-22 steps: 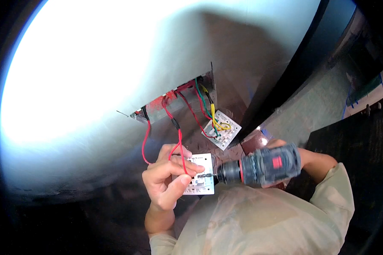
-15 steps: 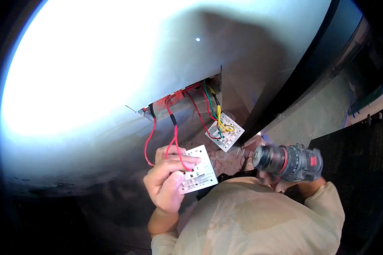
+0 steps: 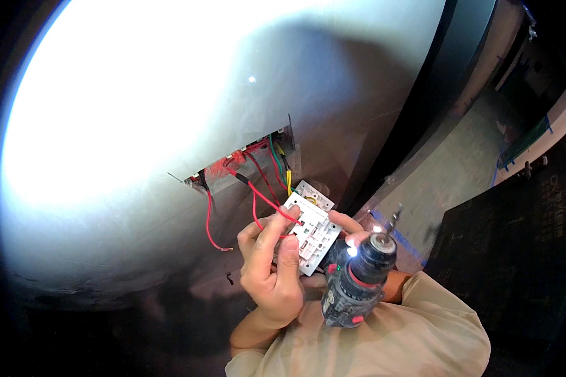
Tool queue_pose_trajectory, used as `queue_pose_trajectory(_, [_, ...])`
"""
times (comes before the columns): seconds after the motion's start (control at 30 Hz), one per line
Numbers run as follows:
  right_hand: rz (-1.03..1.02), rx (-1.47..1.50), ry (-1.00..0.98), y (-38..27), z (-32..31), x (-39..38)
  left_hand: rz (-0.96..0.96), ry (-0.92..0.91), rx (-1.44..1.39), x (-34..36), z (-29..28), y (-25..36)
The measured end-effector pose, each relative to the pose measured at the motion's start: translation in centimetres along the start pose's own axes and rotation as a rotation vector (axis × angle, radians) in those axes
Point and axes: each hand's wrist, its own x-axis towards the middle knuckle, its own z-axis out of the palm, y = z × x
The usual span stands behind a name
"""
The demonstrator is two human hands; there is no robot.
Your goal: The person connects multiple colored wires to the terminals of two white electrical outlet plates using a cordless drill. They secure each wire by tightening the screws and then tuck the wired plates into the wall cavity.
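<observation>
My left hand (image 3: 269, 279) pinches a white wall switch (image 3: 324, 234), its back with the terminals facing up. Two red wires (image 3: 261, 196) run from the wall opening into its terminals, close to my thumb and index finger. My right hand (image 3: 344, 222) holds a cordless drill (image 3: 357, 286), with its lit lamp and bit pointing up and to the right. Fingers of that hand also reach the right edge of the switch. The drill hides most of the palm. Partly behind the held switch hangs a second white switch (image 3: 314, 192) with yellow and green wires.
A wall opening (image 3: 219, 167) with red boxes inside lies beyond my hands. From its left end hangs a loose red wire (image 3: 210, 221) with a bare tip. The pale wall (image 3: 170, 113) is brightly lit. A dark panel (image 3: 503, 251) stands at the right.
The drill has swung left and turned from pointing left to pointing up. My left hand has moved right with the switch, and my right fingers now meet it.
</observation>
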Motion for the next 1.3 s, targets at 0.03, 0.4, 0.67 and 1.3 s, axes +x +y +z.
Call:
queue_pose_trajectory(0.03, [-0.209, -0.274, -0.127, 0.9, -1.1, 0.5, 0.052, -0.018, 0.071, 0.0, 0.2, -0.1])
queue_pose_trajectory(0.4, [-1.137, -1.398, -0.482, -1.0, -3.4, 2.9, -0.225, -0.013, -0.734, 1.0, -2.1, -2.8])
queue_pose_trajectory(0.67, [-0.657, -1.360, -0.350, -2.5, -3.6, 3.5, -0.224, -0.102, -0.918, 2.3, -2.6, -4.1])
queue_pose_trajectory(1.3, [-0.826, -1.512, -0.469, -3.6, -3.9, 3.9, -0.105, -0.151, -0.396, 2.4, -4.7, -2.2])
